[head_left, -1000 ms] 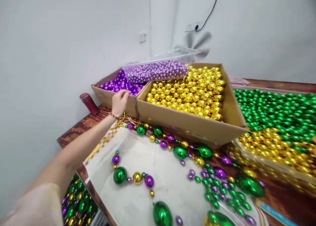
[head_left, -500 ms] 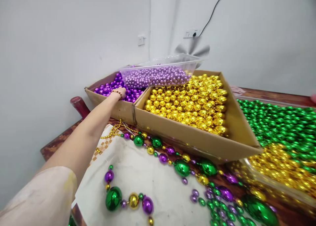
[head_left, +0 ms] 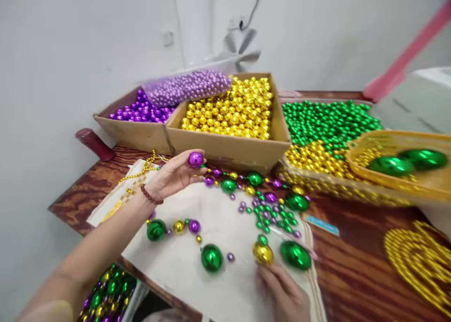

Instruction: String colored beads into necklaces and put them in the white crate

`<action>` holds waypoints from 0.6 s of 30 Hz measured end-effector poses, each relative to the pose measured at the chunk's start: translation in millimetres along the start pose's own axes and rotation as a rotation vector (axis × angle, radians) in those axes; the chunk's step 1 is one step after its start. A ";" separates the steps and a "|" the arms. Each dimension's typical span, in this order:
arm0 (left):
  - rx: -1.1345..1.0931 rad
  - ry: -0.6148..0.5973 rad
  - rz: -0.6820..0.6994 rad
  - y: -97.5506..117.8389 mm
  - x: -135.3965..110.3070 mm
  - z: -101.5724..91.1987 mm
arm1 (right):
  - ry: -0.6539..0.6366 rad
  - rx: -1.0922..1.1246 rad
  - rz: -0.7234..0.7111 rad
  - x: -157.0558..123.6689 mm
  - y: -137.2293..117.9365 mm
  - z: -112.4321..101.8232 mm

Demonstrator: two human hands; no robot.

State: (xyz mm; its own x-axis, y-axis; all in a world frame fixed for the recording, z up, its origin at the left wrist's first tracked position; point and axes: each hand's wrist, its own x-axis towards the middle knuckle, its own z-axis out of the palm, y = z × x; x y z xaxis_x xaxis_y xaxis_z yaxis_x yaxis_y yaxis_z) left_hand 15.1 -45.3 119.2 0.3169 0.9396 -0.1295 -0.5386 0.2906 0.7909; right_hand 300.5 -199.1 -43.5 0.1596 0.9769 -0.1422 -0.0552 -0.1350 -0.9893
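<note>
Between the thumb and fingers of my left hand [head_left: 178, 174] is a shiny purple bead [head_left: 196, 159], raised over the far edge of the white cloth [head_left: 183, 275]. My right hand [head_left: 283, 289], partly blurred, has its fingertips closed on a gold bead [head_left: 262, 253] at the front of the cloth. A small green bead [head_left: 262, 240] touches the gold one's far side, and a large green bead [head_left: 295, 255] lies to the right. Left of that hand runs a strand of mixed beads that includes a big green bead [head_left: 212, 258]; a small lilac bead [head_left: 230, 256] sits beside it.
Cardboard boxes of purple beads [head_left: 141, 107] and gold beads [head_left: 229, 113] stand behind, with a tub of lilac beads [head_left: 190, 86] resting across them. Green beads [head_left: 324, 122], a yellow basket [head_left: 398, 186] and gold bead strings [head_left: 416, 261] occupy the right. A fan [head_left: 243, 47] stands behind.
My left hand has come out of the purple bead box, back toward the cloth, with a purple bead. My right hand has come into view at the gold bead. The view has shifted rightward.
</note>
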 end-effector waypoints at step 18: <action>0.495 -0.018 0.378 -137.7 -36.0 46.3 | -0.063 -0.048 -0.379 -61.0 -2.0 10.1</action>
State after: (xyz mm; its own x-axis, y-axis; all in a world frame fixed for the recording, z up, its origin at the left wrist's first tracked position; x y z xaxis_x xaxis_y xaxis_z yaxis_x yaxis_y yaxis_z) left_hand 114.0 -127.5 42.7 0.1903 0.9566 0.2205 -0.1915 -0.1841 0.9641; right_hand 280.9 -256.7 -32.5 0.0993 0.9670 0.2345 0.0429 0.2312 -0.9720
